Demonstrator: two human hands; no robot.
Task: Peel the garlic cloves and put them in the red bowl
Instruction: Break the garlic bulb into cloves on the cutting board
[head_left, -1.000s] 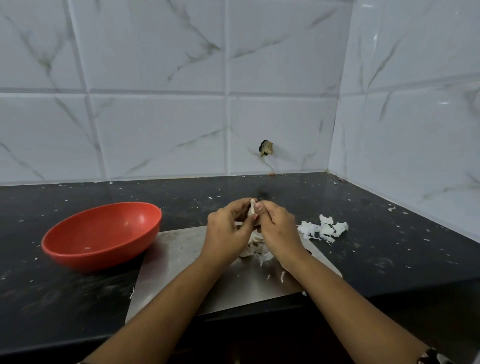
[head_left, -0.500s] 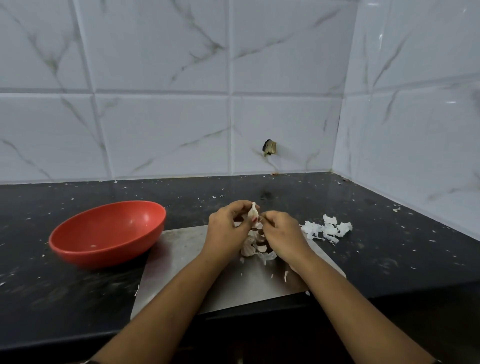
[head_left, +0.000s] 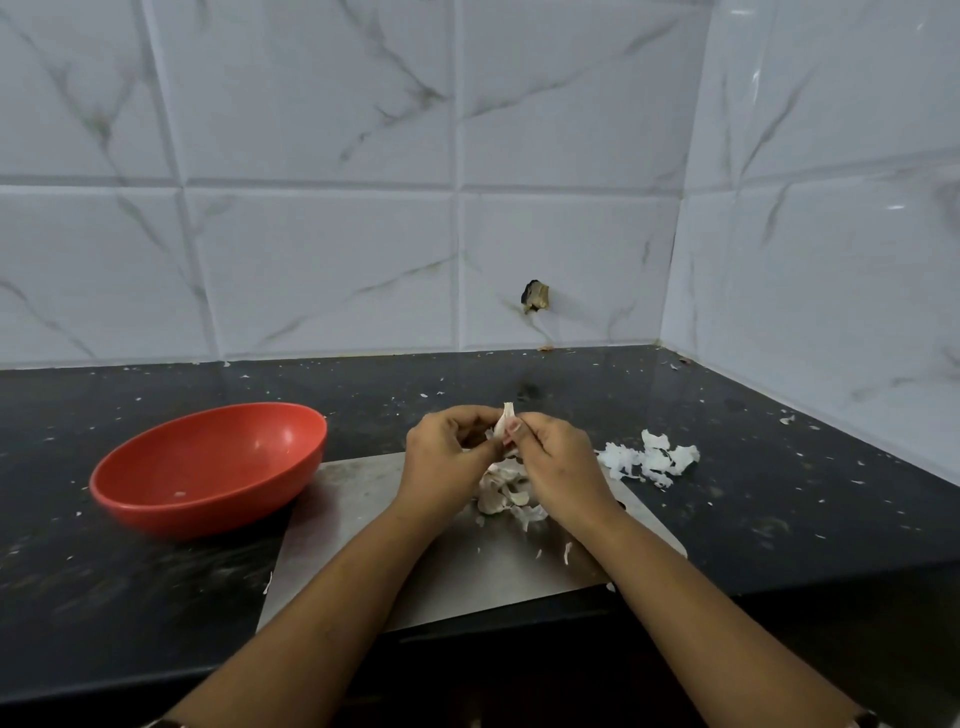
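A pale garlic clove (head_left: 505, 417) sticks up between my two hands, above the steel board (head_left: 363, 525). My left hand (head_left: 445, 460) pinches it from the left, and my right hand (head_left: 561, 467) pinches it from the right with the thumb against it. Under my hands a small heap of garlic cloves and skins (head_left: 503, 493) lies on the board, partly hidden. The red bowl (head_left: 208, 467) stands to the left on the dark counter, touching the board's corner, and holds only a small speck.
A pile of white peels (head_left: 649, 460) lies on the black counter (head_left: 779, 493) to the right of the board. Tiled walls close off the back and right. The counter's front edge runs just below the board.
My right hand, which had dropped toward the heap half a second ago, has come back up against the clove held by my left hand.
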